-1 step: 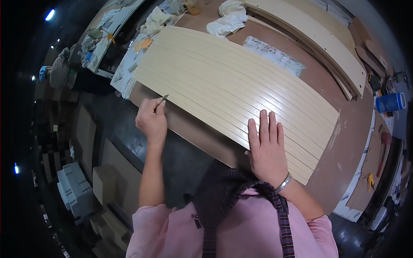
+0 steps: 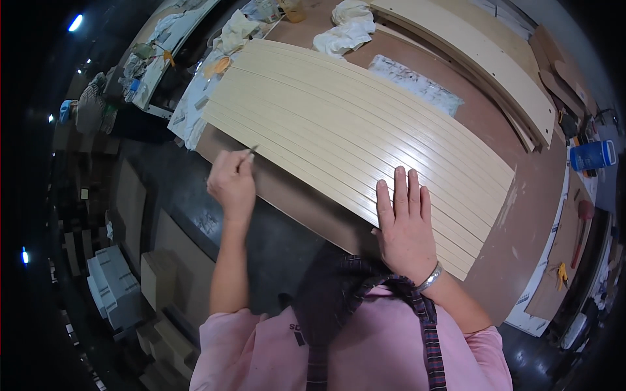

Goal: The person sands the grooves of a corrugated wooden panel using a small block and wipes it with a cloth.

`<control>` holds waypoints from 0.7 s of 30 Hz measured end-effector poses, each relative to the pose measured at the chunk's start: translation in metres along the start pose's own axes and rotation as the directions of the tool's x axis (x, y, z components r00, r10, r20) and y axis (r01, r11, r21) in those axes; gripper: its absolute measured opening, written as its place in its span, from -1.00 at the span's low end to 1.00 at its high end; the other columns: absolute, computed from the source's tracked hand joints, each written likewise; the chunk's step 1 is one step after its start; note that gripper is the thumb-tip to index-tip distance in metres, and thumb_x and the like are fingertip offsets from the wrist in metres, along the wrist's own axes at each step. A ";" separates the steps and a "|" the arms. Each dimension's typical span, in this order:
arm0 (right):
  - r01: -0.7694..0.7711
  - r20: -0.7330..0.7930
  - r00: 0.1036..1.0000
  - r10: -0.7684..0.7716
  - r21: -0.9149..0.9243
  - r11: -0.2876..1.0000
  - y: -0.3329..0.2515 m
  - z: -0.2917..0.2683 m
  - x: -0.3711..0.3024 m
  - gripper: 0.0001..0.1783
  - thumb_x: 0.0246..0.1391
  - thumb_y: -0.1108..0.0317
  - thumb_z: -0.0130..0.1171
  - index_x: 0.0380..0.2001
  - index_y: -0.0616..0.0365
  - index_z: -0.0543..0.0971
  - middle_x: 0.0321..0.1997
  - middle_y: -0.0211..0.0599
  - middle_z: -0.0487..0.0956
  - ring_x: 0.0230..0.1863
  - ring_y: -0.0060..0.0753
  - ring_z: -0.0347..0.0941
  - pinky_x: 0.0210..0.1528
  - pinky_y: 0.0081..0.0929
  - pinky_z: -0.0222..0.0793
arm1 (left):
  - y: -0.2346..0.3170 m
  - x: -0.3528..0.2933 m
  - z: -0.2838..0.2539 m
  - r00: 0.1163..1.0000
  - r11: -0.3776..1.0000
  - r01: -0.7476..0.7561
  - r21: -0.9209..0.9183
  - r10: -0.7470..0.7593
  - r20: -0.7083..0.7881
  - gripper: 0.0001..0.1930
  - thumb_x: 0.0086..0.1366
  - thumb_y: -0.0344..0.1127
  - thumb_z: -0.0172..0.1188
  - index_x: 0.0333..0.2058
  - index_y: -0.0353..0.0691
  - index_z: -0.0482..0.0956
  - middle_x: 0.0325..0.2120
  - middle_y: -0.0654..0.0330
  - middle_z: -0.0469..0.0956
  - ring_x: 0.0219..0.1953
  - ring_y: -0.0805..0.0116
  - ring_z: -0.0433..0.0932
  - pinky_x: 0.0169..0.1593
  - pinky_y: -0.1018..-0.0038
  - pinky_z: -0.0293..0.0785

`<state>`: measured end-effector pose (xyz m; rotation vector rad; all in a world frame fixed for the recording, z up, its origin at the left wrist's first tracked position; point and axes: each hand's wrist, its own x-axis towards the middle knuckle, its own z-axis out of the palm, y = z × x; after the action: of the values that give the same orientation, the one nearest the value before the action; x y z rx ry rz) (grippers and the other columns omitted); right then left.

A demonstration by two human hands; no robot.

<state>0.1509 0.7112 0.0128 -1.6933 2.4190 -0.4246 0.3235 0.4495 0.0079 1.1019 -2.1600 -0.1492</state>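
A large cream panel (image 2: pixel 339 124) with long parallel grooves lies across the brown table. My left hand (image 2: pixel 233 182) is closed at its near left edge, pinching a small dark blade (image 2: pixel 252 150). The blade's tip meets the panel's near edge; most of the blade is hidden by my fingers. Flat on the panel's near right part rests my right hand (image 2: pixel 405 225), fingers stretched out and slightly apart, thumb by the edge. It holds nothing.
Past the panel lie a crumpled white cloth (image 2: pixel 345 29) and a paint-stained white slab (image 2: pixel 417 83). Long cream boards (image 2: pixel 469 55) lie at the far right. A blue container (image 2: pixel 590 155) stands at right. The table's near edge (image 2: pixel 293 218) runs below the panel.
My left hand has shifted slightly right and nearer along the panel's edge with the blade. My right hand and the panel have stayed put.
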 end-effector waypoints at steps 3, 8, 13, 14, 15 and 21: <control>-0.028 0.001 1.000 0.028 -0.015 0.999 0.003 0.003 0.000 0.06 -0.11 0.26 0.44 0.43 0.23 0.12 0.52 0.33 -0.01 0.53 0.39 -0.10 0.45 0.27 -0.06 | 0.022 -0.014 0.000 0.990 0.992 -0.073 -0.108 0.085 0.108 -0.93 0.10 -0.46 0.35 -0.40 -0.20 0.68 -0.52 0.13 0.51 -0.42 0.09 0.56 -0.35 0.27 0.43; -0.014 0.006 1.000 0.014 -0.013 1.000 0.001 0.002 0.001 0.08 -0.10 0.26 0.44 0.44 0.22 0.09 0.53 0.35 -0.04 0.54 0.41 -0.12 0.45 0.28 -0.08 | -0.002 0.003 0.001 0.998 0.998 -0.057 0.015 0.057 0.001 -0.92 0.07 -0.45 0.38 -0.42 -0.21 0.67 -0.53 0.14 0.50 -0.42 0.10 0.55 -0.35 0.27 0.44; -0.022 0.006 1.000 0.023 -0.040 0.999 0.001 0.004 0.000 0.10 -0.09 0.26 0.43 0.46 0.21 0.06 0.53 0.35 -0.05 0.53 0.41 -0.12 0.46 0.27 -0.08 | -0.001 0.002 0.001 0.997 0.995 -0.061 -0.077 0.064 0.041 -0.93 0.09 -0.45 0.36 -0.41 -0.23 0.66 -0.51 0.12 0.52 -0.43 0.10 0.56 -0.34 0.27 0.44; -0.019 0.009 1.000 0.020 -0.039 0.999 0.000 0.004 0.000 0.11 -0.09 0.26 0.43 0.46 0.21 0.05 0.54 0.35 -0.06 0.54 0.41 -0.12 0.46 0.27 -0.08 | -0.002 0.008 0.001 0.999 0.996 -0.037 -0.080 0.039 0.026 -0.92 0.08 -0.45 0.36 -0.41 -0.23 0.66 -0.52 0.12 0.51 -0.43 0.10 0.56 -0.34 0.28 0.44; -0.016 0.011 1.000 0.017 -0.038 0.999 0.000 0.003 0.000 0.11 -0.09 0.27 0.43 0.46 0.21 0.05 0.54 0.34 -0.06 0.54 0.41 -0.12 0.46 0.27 -0.08 | -0.002 0.010 0.000 1.000 0.997 -0.013 -0.082 0.014 0.010 -0.92 0.08 -0.44 0.37 -0.42 -0.23 0.66 -0.52 0.12 0.50 -0.44 0.11 0.55 -0.34 0.28 0.44; -0.035 0.023 0.999 0.036 -0.038 0.999 0.000 0.004 0.000 0.12 -0.10 0.26 0.44 0.47 0.19 0.05 0.55 0.33 -0.07 0.54 0.41 -0.13 0.46 0.26 -0.08 | 0.016 -0.004 0.001 0.985 0.982 -0.059 -0.178 0.086 0.151 -0.95 0.11 -0.46 0.34 -0.41 -0.23 0.66 -0.52 0.12 0.52 -0.45 0.12 0.55 -0.38 0.30 0.43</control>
<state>0.1523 0.7110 0.0089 -1.6573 2.4518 -0.3549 0.3141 0.4624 0.0110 0.9381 -2.2753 -0.3950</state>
